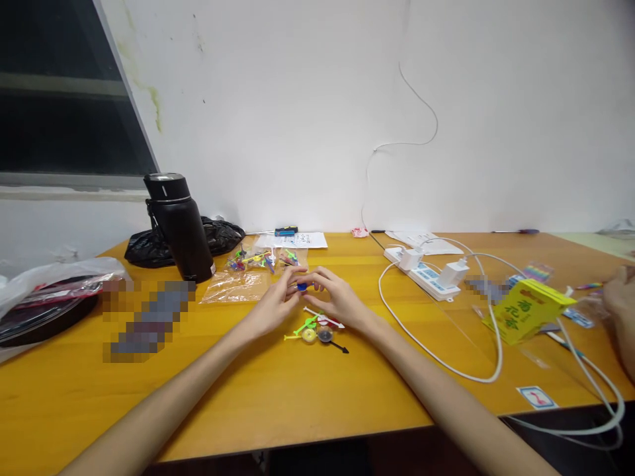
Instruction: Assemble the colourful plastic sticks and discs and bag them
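Observation:
My left hand [276, 296] and my right hand [339, 297] meet above the table, fingers curled toward each other. Between their fingertips they hold a small round blue plastic piece [301, 287], partly hidden by the fingers. Just in front of the hands lies a little cluster of plastic arrow spinners: a green one [309, 322], a white arrow [337, 322], a yellow one with a round disc [308, 336] and a black one with a round disc [325, 335]. Behind my left hand are clear bags of colourful plastic pieces [268, 259].
A black bottle [179, 228] stands at the left, near a black plastic bag [223, 235]. Right of the hands lie a power strip [421, 274] with white cables and a yellow box [530, 309]. Another person's hand [621, 311] is at the far right edge.

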Available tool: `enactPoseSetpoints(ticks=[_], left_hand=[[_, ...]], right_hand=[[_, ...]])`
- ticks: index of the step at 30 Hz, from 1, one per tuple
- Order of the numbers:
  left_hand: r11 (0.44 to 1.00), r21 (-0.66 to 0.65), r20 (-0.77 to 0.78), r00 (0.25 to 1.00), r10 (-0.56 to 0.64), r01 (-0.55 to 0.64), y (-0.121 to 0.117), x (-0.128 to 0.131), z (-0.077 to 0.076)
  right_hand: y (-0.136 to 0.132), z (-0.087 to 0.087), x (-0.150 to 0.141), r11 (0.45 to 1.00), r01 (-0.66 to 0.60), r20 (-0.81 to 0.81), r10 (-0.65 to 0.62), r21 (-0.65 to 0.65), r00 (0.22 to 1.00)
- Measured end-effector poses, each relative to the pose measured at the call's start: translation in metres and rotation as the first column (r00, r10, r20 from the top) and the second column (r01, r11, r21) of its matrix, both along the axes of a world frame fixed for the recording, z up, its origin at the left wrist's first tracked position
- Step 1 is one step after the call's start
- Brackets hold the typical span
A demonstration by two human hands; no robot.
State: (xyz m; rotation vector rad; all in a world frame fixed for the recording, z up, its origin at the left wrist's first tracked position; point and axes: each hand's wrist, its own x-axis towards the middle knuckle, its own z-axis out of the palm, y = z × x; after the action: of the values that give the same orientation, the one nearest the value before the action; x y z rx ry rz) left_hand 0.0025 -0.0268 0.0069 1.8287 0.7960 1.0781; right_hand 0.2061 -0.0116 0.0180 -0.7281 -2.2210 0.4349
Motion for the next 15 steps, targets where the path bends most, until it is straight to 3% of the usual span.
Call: enactPoseSetpoints(ticks=[12, 15], left_hand=[[0.998, -0.056, -0.020, 1.000, 0.015, -0.016, -0.006, 0.001, 0.004], [0.997, -0.078, 0.008, 1.000, 0.020, -0.019, -0.004, 0.000, 0.003]], right_hand=[[0.005, -0.007, 0.001, 0.998, 0.018, -0.097, -0.024, -0.057, 0.995], [0.015, -0.006, 0.013, 0.996, 0.087, -0.099, -0.089, -0.027, 0.991]])
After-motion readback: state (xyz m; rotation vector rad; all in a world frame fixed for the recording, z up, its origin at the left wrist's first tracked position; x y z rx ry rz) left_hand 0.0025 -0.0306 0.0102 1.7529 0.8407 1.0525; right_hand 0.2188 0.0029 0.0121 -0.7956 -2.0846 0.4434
